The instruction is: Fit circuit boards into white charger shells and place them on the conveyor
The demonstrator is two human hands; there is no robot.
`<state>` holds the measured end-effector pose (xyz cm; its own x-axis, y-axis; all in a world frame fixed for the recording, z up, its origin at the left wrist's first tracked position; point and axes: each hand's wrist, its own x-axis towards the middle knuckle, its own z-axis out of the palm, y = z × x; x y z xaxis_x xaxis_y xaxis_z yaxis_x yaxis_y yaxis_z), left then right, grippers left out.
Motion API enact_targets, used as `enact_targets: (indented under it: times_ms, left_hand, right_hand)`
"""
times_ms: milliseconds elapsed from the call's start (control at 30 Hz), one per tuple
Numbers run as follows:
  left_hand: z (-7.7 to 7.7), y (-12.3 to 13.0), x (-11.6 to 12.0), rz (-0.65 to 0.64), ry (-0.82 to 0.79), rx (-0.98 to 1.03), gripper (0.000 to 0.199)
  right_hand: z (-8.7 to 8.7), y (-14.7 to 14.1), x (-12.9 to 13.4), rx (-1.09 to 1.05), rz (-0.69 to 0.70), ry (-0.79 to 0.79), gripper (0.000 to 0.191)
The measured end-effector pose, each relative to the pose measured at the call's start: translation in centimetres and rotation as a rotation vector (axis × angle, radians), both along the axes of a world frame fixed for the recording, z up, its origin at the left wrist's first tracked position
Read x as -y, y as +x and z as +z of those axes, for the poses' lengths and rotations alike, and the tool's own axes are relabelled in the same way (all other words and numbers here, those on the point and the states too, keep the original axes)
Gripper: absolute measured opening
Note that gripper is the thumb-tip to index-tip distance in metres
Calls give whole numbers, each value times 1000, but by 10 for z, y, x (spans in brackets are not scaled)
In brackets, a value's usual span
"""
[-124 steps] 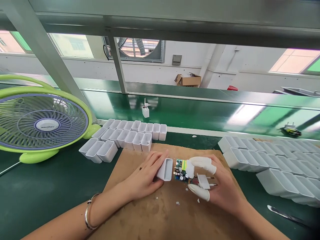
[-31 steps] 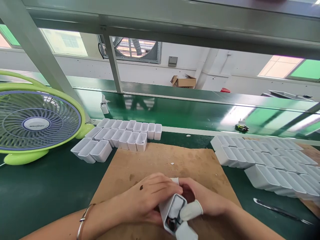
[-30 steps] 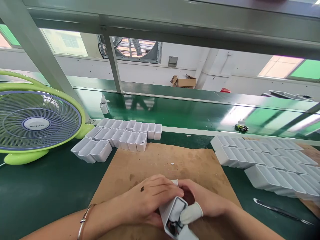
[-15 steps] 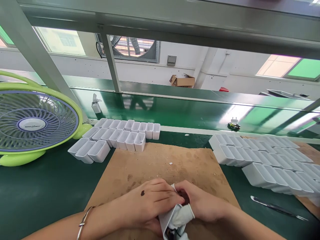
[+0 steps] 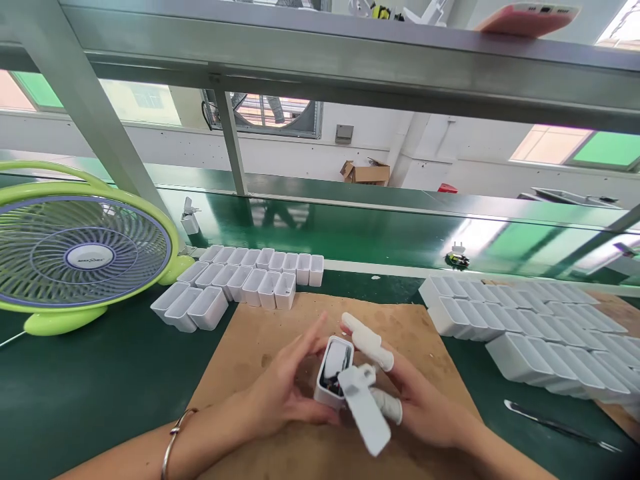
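My left hand [image 5: 285,383] grips a white plastic charger case [image 5: 334,372], which stands open end up with dark electronics showing inside. My right hand [image 5: 425,407] holds a long white plastic cover [image 5: 367,412] that overlaps the case's near corner. Two of its fingers wear white finger cots [image 5: 367,341]. Both hands are over a brown cardboard sheet [image 5: 410,340]. Whether the cover is fitted to the case is hidden.
Rows of white cases stand to the left [image 5: 240,283] and right [image 5: 520,327] of the cardboard. A green desk fan [image 5: 80,257] sits at far left, a metal blade tool [image 5: 555,423] lies at right, and a green conveyor belt [image 5: 325,227] runs behind.
My hands have parted and moved up the cardboard. The case, once pressed low between them, now stands upright in my left hand, and the cover shows separately. Items on the belt have shifted left.
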<state>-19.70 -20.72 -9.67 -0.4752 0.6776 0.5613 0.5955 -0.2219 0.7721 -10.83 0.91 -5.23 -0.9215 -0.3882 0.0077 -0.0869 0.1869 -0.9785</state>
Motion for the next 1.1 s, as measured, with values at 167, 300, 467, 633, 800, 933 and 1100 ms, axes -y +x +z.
enact_targets:
  times_ms: [167, 300, 467, 633, 800, 933, 1100]
  left_hand:
    - [1, 15, -3, -353, -48, 757, 134]
    - [-1, 15, -3, -186, -94, 833, 100]
    - [4, 6, 0, -46, -281, 750, 90]
    - [10, 4, 1, -14, -350, 625, 71]
    - [8, 3, 5, 9, -392, 501, 60]
    - [12, -3, 7, 273, -443, 250, 42]
    - [14, -19, 10, 730, -529, -268, 33]
  right_hand:
    - [6, -7, 12, -75, 10, 31, 29]
    - [-9, -14, 21, 196, -157, -339, 28]
    - [-23, -29, 7, 438, -638, -736, 32]
    - [-26, -42, -17, 446, -879, -798, 13]
    - [-28, -43, -20, 350, -887, -652, 17]
    - [-33, -43, -30, 141, -930, -387, 31]
    - [-35, -44, -50, -212, -923, 114, 17]
